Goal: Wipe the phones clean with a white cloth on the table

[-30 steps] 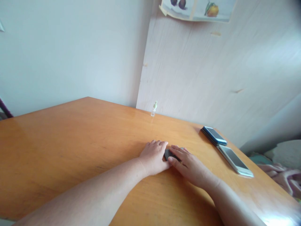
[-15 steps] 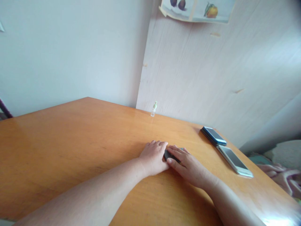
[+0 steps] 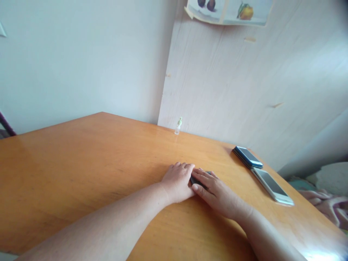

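1. Lying just right of frame centre on the orange table (image 3: 81, 163): a small dark flat object (image 3: 194, 180), mostly hidden.
2. Pressed flat over it, right hand (image 3: 214, 192); left hand (image 3: 178, 181) butted against its left end, fingers curled; neither visibly clasping it.
3. Long axis apparently left to right; pointing direction impossible to tell.

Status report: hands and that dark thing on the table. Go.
Left hand and right hand flat on the small dark object, covering most of it. Two phones lie apart to the right.
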`<action>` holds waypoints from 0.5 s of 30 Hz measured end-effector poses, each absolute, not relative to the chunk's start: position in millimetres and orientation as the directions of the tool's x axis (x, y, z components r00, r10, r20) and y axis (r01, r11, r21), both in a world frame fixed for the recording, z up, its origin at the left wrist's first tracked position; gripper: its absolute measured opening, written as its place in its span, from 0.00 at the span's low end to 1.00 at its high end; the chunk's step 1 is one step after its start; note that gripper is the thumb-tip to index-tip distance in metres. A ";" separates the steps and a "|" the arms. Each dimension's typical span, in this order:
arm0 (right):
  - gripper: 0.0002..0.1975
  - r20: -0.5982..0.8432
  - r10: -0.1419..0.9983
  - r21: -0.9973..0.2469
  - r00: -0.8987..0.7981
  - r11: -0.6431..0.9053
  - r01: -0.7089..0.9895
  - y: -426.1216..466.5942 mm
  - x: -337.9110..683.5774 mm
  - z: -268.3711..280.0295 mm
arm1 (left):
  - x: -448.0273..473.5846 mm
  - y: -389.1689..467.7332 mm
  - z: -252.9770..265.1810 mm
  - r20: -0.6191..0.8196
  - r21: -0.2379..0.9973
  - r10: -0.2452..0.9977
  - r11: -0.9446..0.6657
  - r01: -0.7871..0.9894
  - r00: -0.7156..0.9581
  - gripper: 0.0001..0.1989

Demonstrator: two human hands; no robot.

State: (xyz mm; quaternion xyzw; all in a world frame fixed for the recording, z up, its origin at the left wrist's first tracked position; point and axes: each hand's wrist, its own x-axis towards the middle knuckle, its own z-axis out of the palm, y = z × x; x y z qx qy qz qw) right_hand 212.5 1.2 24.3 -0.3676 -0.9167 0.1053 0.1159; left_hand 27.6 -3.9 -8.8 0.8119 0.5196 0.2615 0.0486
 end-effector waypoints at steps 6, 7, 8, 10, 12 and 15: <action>0.23 0.113 0.729 -0.292 -0.675 0.674 0.679 5.4 214.6 23.5 | 28.2 -4.5 -6.4 0.367 0.350 0.870 -0.456 0.818 0.328 0.22; 0.23 0.099 0.758 -0.291 -0.645 0.642 0.709 7.8 217.0 22.0 | 28.7 -4.7 -5.9 0.366 0.351 0.871 -0.454 0.819 0.326 0.22; 0.24 0.087 0.781 -0.288 -0.618 0.614 0.735 9.4 218.8 20.8 | 29.0 -4.9 -5.6 0.366 0.351 0.872 -0.454 0.819 0.327 0.23; 0.24 0.076 0.797 -0.281 -0.599 0.593 0.755 8.8 218.9 20.7 | 29.3 -5.1 -5.5 0.366 0.354 0.872 -0.454 0.818 0.326 0.23; 0.25 0.077 0.770 -0.280 -0.634 0.627 0.728 3.5 214.7 23.4 | 29.0 -4.9 -6.2 0.363 0.355 0.875 -0.449 0.820 0.322 0.23; 0.25 0.071 0.704 -0.284 -0.707 0.694 0.662 -4.6 207.3 28.5 | 28.1 -4.4 -7.5 0.352 0.349 0.877 -0.447 0.824 0.327 0.25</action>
